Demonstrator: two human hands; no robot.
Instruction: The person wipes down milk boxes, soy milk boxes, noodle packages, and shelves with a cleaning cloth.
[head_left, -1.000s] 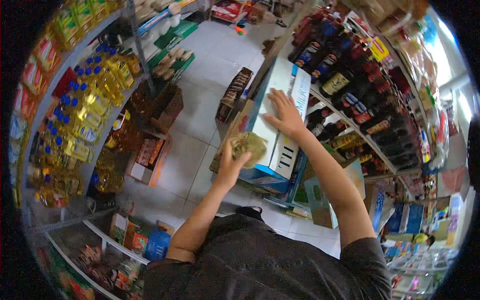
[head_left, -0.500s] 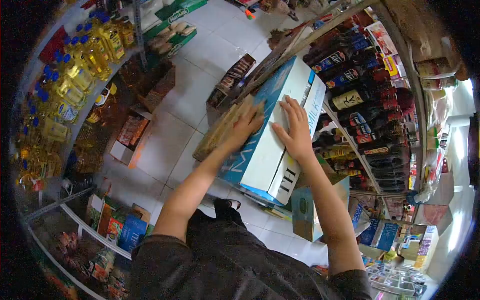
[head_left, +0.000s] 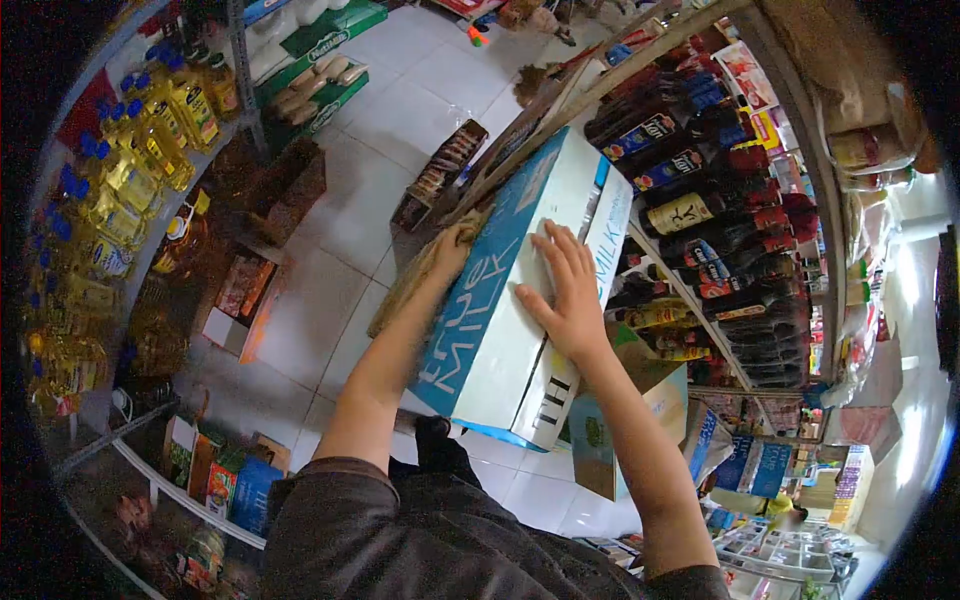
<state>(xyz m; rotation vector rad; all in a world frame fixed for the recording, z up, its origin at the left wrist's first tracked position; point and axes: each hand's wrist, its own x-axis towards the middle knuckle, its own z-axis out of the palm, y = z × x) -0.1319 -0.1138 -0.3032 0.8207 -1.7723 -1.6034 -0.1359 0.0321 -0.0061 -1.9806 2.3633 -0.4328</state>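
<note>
A blue and white milk carton box (head_left: 490, 365) lies in front of me, tilted, with large "MILK" lettering on its sides. My right hand (head_left: 565, 290) rests on its white top, fingers stretched and thumb apart. At the box's left side, my left hand (head_left: 453, 252) has its fingers curled in, right by the blue face. A tan, rough-looking thing (head_left: 398, 298) runs along that side beneath my left forearm. I cannot tell what the curled fingers hold.
Shelves of dark bottles (head_left: 680, 215) stand close on the right, yellow oil bottles (head_left: 130, 190) on the left. An open carton (head_left: 600, 450) sits right of the milk box. Small boxes (head_left: 245, 300) and a packet tray (head_left: 440, 175) lie on the tiled floor (head_left: 345, 240).
My left hand has moved left off the blue face, its fingers now curled. The box and my right hand sit slightly lower and further left in view; the right hand stays on top.
</note>
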